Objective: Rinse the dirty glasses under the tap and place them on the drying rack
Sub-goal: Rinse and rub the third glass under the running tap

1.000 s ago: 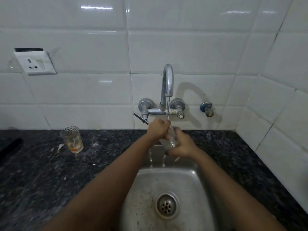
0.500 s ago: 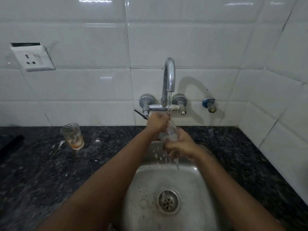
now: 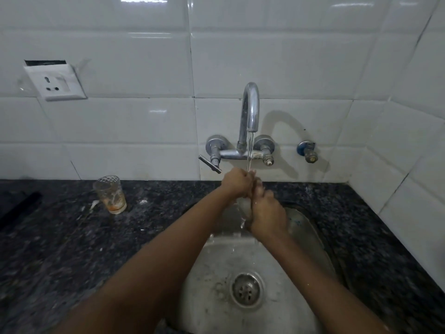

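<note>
Head cam: L hand (image 3: 237,183) & R hand (image 3: 267,214) grip, seemingly, glass (image 3: 244,207) under tap (image 3: 250,109).

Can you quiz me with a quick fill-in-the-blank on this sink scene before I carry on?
1. Water runs from the tap onto the glass held over the ____.
2. The left hand and right hand both grip the ____.
3. A dirty glass with orange residue stands on the counter to the ____ of the sink.
4. On the wall above that dirty glass is a white ____.

Missing words: sink; glass; left; socket
</note>
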The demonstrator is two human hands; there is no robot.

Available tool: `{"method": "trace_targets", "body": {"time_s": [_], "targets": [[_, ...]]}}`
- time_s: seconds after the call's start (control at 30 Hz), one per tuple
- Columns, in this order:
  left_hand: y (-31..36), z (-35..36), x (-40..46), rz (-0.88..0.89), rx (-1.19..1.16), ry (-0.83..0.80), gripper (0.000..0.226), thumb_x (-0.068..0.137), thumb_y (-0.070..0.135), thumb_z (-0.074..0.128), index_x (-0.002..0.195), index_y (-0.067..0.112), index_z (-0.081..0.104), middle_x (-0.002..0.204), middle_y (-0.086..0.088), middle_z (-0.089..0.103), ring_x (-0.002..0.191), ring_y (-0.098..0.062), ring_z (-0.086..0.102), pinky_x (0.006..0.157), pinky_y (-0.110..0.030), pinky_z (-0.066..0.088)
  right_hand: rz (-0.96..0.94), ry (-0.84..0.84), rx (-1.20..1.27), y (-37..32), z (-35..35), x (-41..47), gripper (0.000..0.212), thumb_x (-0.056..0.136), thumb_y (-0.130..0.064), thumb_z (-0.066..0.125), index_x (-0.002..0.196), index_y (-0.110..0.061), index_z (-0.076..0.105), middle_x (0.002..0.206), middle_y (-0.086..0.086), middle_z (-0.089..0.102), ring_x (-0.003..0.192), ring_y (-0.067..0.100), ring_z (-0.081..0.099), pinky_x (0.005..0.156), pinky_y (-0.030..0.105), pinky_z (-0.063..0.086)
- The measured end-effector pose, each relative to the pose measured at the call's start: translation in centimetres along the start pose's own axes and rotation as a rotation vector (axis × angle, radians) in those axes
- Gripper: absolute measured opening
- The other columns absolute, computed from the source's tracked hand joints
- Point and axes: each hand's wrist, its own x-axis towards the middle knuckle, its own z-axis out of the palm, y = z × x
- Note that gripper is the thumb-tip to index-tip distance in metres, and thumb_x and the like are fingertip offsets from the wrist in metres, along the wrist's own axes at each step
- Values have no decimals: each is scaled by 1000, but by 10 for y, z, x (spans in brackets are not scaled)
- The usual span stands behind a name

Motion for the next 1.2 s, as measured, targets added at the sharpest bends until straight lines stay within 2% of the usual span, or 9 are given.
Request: {"method": "trace_targets", "body": {"time_s": [0.1, 0.23, 0.3, 0.47, 0.67, 0.87, 1.07, 1.13, 1.2], "targets": [[-5, 1, -3, 67, -111, 78, 49, 96, 34, 45, 54, 11, 56, 56, -12, 60, 56, -23, 58, 68, -36, 52, -54, -47, 34, 3, -4, 5, 101, 67, -22, 80, 144, -13, 16, 119, 15, 53, 101, 33, 60, 77, 35, 49], [-17, -9, -21, 67, -521, -50, 49, 97, 31, 45, 56, 7, 58, 41, -1, 56, 34, -11, 50, 42, -18, 44, 165, -555, 1253, 25, -25, 8, 36, 74, -5, 69, 108, -6, 57, 84, 12, 70, 69, 26, 68, 67, 41, 55], [-17, -9, -18, 89, -427, -67, 48, 97, 32, 43, 63, 2, 59, 52, -8, 57, 39, -10, 50, 44, -19, 43, 170, -488, 1145, 20, -24, 7, 35, 74, -3, 69, 106, -8, 57, 86, 11, 69, 71, 25, 68, 67, 41, 55], [-6, -3, -8, 132, -304, 57, 44, 99, 28, 40, 61, 11, 55, 56, -4, 56, 44, -6, 52, 55, -22, 46, -57, 148, -70, 4, -3, 8, 98, 64, -21, 80, 141, -15, 19, 119, 12, 53, 100, 31, 61, 73, 35, 50], [-14, -13, -15, 109, -516, 54, 45, 96, 31, 46, 56, 11, 55, 41, 5, 54, 39, -5, 47, 49, -17, 43, 124, -566, 1265, 26, -24, 13, 53, 79, -1, 67, 126, -4, 45, 91, 15, 69, 70, 28, 68, 58, 38, 57], [-4, -10, -7, 127, -45, -41, 40, 97, 31, 43, 66, 9, 56, 65, -12, 60, 64, -22, 58, 71, -39, 52, -67, 81, -54, 5, -3, 3, 99, 66, -24, 79, 142, -14, 16, 121, 14, 52, 103, 32, 58, 79, 36, 49], [-15, -15, -15, 94, -424, -14, 40, 94, 27, 52, 59, 9, 58, 44, 1, 52, 38, -10, 44, 44, -20, 38, 92, -493, 1057, 24, -25, 12, 56, 77, 3, 67, 126, -9, 43, 95, 11, 67, 69, 21, 69, 65, 40, 57], [-14, -14, -13, 87, -348, -15, 42, 93, 28, 54, 57, 6, 59, 45, -3, 54, 37, -12, 47, 43, -19, 41, 87, -345, 876, 18, -22, 11, 62, 71, 0, 73, 125, -9, 43, 100, 12, 65, 76, 24, 68, 66, 40, 56], [-5, -11, -6, 25, -229, -1, 45, 93, 25, 52, 53, 7, 58, 44, -3, 56, 38, -12, 52, 50, -21, 49, -7, -95, 214, 6, -11, 6, 74, 73, -12, 74, 134, -9, 33, 111, 13, 59, 92, 30, 63, 73, 37, 52]]}}
